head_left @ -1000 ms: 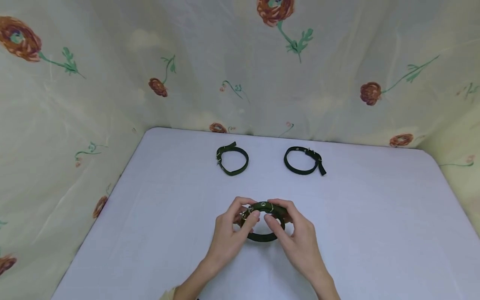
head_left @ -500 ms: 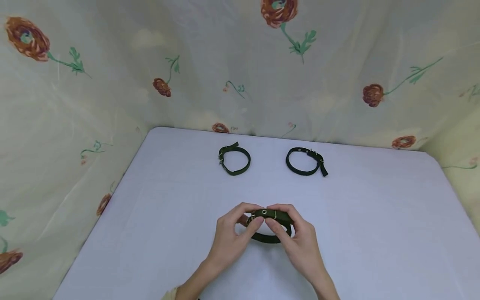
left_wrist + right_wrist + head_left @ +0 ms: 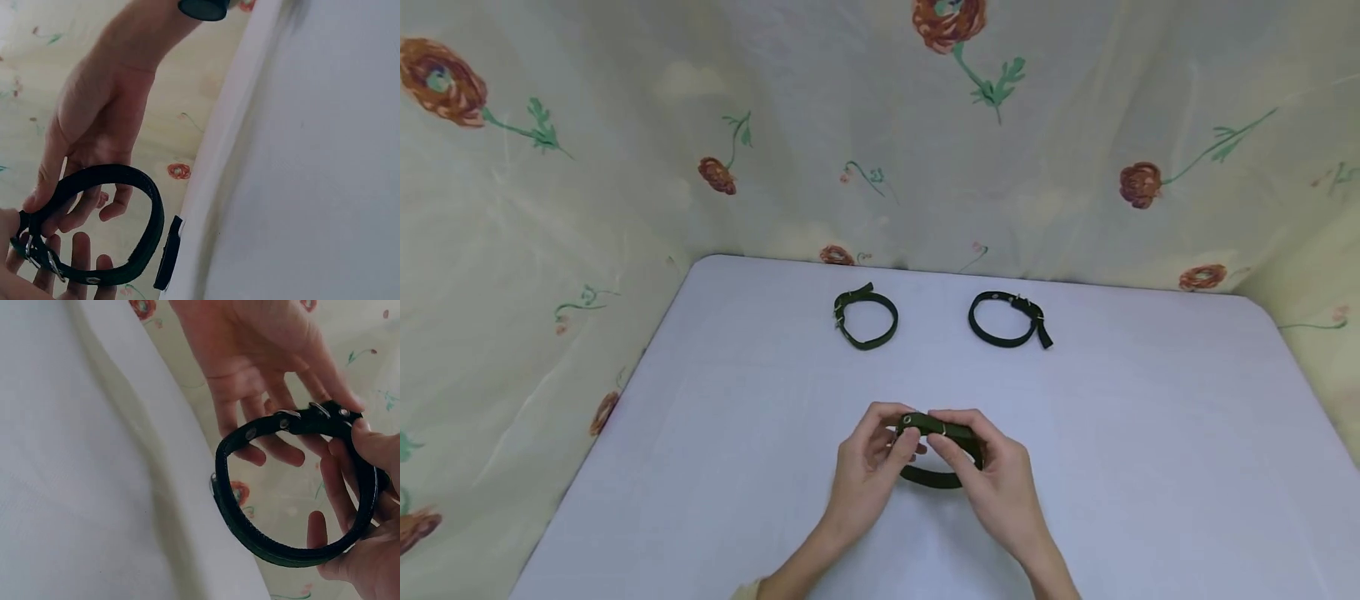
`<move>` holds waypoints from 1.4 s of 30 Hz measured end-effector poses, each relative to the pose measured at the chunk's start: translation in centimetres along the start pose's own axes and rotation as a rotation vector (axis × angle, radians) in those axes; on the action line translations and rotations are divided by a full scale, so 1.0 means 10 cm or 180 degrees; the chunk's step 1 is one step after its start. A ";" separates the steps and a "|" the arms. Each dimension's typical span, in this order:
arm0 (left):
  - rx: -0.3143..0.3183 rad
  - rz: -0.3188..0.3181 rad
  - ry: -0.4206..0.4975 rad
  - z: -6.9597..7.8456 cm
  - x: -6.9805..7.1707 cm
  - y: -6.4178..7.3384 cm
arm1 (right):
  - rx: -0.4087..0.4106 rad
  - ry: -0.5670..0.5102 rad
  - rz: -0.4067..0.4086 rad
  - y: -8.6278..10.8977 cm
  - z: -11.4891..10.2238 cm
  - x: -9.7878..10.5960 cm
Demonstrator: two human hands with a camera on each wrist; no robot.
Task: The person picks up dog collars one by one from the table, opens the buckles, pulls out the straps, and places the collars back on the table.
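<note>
A dark green dog collar (image 3: 934,478) with a metal buckle and eyelets is held up between both hands in the head view. My left hand (image 3: 867,467) pinches its eyelet end between thumb and forefinger. With thumb and fingers, my right hand (image 3: 996,475) grips the strap close by, at a metal loop. The right wrist view shows the collar (image 3: 281,555) as a wide ring with its metal buckle (image 3: 319,411) near the fingertips. In the left wrist view the collar (image 3: 153,219) hangs as a loop between the two hands, partly covering the fingers.
Two more buckled collars, one at left (image 3: 886,337) and one at right (image 3: 1000,342), lie at the back of the white table (image 3: 737,417). Floral curtains (image 3: 805,125) hang around the table's back and sides.
The collar's eyelet has shifted left, to beside the left thumb, and the hands have moved slightly apart. Both hands still hold the collar. The two collars at the back lie as before.
</note>
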State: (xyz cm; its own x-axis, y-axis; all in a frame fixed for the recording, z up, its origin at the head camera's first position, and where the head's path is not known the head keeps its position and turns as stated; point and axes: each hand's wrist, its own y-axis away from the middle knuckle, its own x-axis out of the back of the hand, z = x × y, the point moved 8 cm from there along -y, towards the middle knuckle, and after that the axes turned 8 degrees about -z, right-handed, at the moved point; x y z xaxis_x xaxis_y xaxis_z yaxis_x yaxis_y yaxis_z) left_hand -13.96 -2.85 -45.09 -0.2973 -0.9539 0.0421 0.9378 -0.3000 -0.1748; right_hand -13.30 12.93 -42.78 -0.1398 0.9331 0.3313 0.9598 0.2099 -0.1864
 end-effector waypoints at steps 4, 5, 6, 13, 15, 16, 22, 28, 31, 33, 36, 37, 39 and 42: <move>-0.0201 0.0032 -0.0169 0.03 0.00 0.00 | 0.0177 0.0183 -0.0093 0.01 -0.02 -0.03; -0.0224 0.0056 -0.0182 0.03 0.01 0.00 | 0.0197 0.0195 -0.0110 0.01 -0.02 -0.03; -0.0227 0.0081 -0.0157 0.03 0.01 0.00 | 0.0211 0.0201 -0.0118 0.01 -0.03 -0.04; -0.0064 0.0093 0.0475 0.02 0.04 0.00 | 0.0001 0.0022 -0.0042 0.00 0.03 0.01; -0.0029 0.0064 0.0489 0.02 0.04 -0.01 | -0.0022 -0.0014 -0.0029 -0.01 0.04 0.02; -0.0007 0.0064 0.0469 0.02 0.03 -0.01 | -0.0018 -0.0025 -0.0029 -0.01 0.04 0.02; -0.0092 0.0147 0.0066 0.05 0.04 0.00 | 0.0133 0.0106 -0.0025 0.01 0.01 0.00; -0.0305 0.0274 -0.0191 0.11 0.07 0.01 | 0.0333 0.0344 -0.0091 0.02 -0.06 -0.03; -0.0221 0.0317 0.0049 0.09 0.09 0.02 | 0.0273 0.0292 -0.0078 0.01 -0.05 -0.03; -0.0130 0.0327 0.0221 0.06 0.10 0.02 | 0.0238 0.0266 -0.0071 0.01 -0.04 -0.03; -0.0007 0.0343 0.0392 0.01 0.11 0.03 | 0.0203 0.0253 -0.0071 0.01 -0.03 -0.04; 0.0030 0.0355 0.0418 0.00 0.12 0.03 | 0.0193 0.0253 -0.0064 0.02 -0.02 -0.04; 0.0109 0.0388 0.0558 -0.03 0.13 0.03 | 0.0162 0.0230 -0.0040 0.01 -0.01 -0.03; 0.0185 0.0427 0.0836 -0.06 0.15 0.03 | 0.0115 0.0101 -0.0046 0.01 0.00 -0.03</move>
State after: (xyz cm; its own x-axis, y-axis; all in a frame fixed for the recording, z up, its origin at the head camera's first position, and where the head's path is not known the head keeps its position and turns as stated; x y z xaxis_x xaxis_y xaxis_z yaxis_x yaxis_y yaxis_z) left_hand -14.26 -4.33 -45.64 -0.1992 -0.9514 -0.2348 0.9783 -0.1790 -0.1047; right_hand -13.19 12.64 -42.92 -0.1451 0.9203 0.3633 0.9483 0.2341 -0.2144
